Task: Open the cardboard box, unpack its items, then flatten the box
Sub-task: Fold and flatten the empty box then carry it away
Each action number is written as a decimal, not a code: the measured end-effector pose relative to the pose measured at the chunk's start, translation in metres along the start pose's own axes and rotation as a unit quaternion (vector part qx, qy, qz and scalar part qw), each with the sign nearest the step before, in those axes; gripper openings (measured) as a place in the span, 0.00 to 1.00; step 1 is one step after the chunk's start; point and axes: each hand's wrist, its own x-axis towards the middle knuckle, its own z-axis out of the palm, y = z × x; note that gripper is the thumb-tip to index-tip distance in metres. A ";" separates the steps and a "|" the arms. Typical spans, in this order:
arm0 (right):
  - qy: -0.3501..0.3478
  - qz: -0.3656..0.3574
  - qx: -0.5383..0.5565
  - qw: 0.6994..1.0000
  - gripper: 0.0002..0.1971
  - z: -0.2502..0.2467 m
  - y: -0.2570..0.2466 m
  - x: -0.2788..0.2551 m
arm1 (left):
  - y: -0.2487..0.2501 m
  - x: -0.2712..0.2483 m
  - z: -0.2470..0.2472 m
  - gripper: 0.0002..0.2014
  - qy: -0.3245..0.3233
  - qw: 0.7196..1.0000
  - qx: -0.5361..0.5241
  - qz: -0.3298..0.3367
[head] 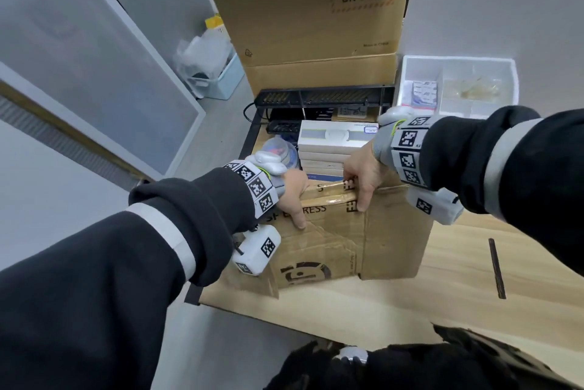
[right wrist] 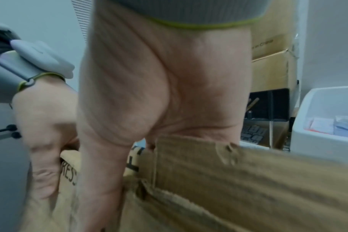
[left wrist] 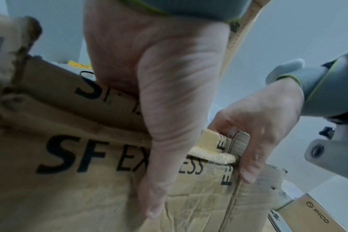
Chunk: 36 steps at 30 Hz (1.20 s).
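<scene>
Brown corrugated cardboard box [head: 341, 250], SF Express print, sits on a wood table [head: 442, 304] edge. Its near wall or flap is in both hands; which of the two is unclear. Left hand [head: 292, 192] grips the top edge, fingers over the far side, thumb pressed flat down the printed face. Right hand [head: 363, 173] pinches the same edge just beside it, at the taped seam [head: 328, 198], thumb down the outside. Just beyond the fingers: stacked white flat boxes [head: 336, 140] and a tape roll [head: 279, 151], apparently in a black tray [head: 325, 97] behind the box, though that is uncertain.

Likely step: folding the panel out or collapsing the box. To do it well, the hands should stay close to the crease and pull evenly so the already torn, wrinkled cardboard doesn't rip further; thumbs brace the face. Box overhangs the table edge, so it could slip.
</scene>
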 end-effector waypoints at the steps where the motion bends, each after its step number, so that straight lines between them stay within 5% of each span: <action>1: 0.018 -0.009 -0.002 1.000 0.21 0.003 -0.003 0.000 | -0.003 -0.005 0.003 0.30 0.001 1.000 -0.007 -0.007; 6: 0.100 -0.062 -0.026 0.993 0.26 0.011 -0.030 -0.006 | -0.014 -0.037 0.019 0.35 0.018 0.996 -0.062 -0.055; 13: 0.112 -0.118 -0.075 0.984 0.32 0.010 -0.077 -0.016 | -0.025 -0.107 0.043 0.21 0.036 0.983 -0.151 -0.094; 21: 0.085 -0.194 -0.151 0.966 0.12 0.009 -0.142 -0.027 | -0.052 -0.221 0.094 0.24 0.040 0.955 -0.237 -0.176; 25: 0.085 -0.236 -0.197 0.948 0.25 0.005 -0.193 -0.028 | -0.056 -0.272 0.120 0.26 0.057 0.932 -0.272 -0.232; 36: 0.107 -0.281 -0.230 0.926 0.33 0.003 -0.303 -0.009 | -0.115 -0.361 0.180 0.27 0.078 0.913 -0.234 -0.325</action>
